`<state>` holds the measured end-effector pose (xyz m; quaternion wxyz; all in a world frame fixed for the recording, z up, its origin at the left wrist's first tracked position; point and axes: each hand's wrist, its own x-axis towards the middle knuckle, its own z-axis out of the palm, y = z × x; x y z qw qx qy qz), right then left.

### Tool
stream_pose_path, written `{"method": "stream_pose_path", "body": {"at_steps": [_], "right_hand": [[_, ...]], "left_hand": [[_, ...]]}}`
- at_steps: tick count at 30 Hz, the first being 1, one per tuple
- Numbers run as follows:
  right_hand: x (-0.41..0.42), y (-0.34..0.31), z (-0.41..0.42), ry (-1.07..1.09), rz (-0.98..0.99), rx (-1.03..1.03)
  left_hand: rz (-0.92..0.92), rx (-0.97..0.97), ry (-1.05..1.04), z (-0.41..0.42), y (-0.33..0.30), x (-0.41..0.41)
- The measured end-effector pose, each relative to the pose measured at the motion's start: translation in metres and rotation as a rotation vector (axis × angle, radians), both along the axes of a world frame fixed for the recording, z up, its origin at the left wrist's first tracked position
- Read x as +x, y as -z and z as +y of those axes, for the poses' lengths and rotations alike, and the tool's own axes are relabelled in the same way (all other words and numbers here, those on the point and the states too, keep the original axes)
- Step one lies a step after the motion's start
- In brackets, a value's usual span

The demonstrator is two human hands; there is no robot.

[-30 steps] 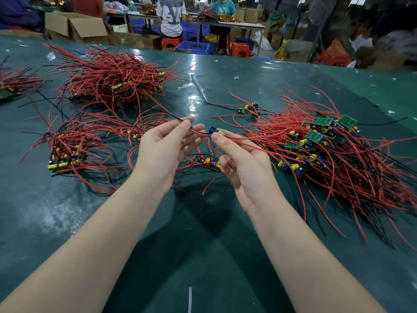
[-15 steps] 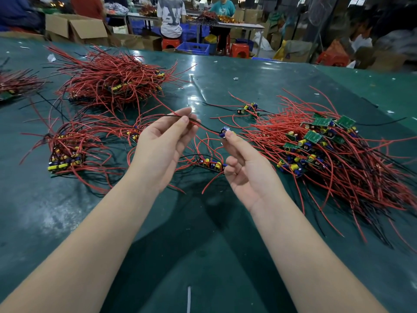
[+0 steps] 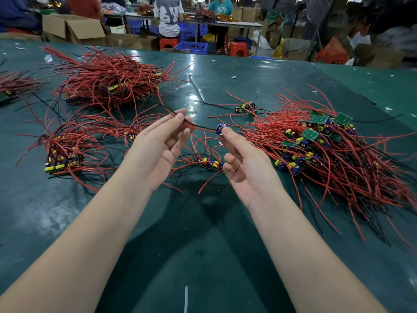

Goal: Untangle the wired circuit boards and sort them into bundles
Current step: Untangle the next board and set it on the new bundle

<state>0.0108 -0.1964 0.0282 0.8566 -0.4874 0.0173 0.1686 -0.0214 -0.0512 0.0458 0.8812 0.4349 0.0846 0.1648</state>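
The right hand [image 3: 244, 163] pinches a small circuit board [image 3: 220, 129] between thumb and forefinger, above the green table [image 3: 203, 245]. Its black wire [image 3: 200, 126] runs left to the left hand [image 3: 158, 143], whose fingertips pinch it. A loose tangle of boards [image 3: 316, 145] lies just right of the hands; sorted bundles [image 3: 65, 154] lie left, a bigger pile [image 3: 108, 82] beyond.

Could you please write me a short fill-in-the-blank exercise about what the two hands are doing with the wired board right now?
1. The right hand pinches a small circuit board by its blue ____.
2. The left hand pinches the board's red and black ____.
3. The table has a ____ surface.
4. The big tangled pile lies on the person's ____ side.

Missing words: capacitor; wires; green; right
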Motion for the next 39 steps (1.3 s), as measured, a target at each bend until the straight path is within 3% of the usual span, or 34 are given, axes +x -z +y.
{"method": "stream_pose_path", "body": {"at_steps": [15,23,39], "right_hand": [[0.001,-0.001,-0.003,0.026,-0.011,-0.037],[0.006,-0.003,-0.007,0.045,0.047,0.012],[0.009,-0.002,-0.010,0.015,0.053,0.018]], "left_hand": [[-0.024,-0.131,-0.114,0.006,0.004,0.005],[-0.131,-0.111,-0.067,0.007,-0.001,0.002],[-0.107,-0.151,-0.153,0.011,-0.004,0.000]]}}
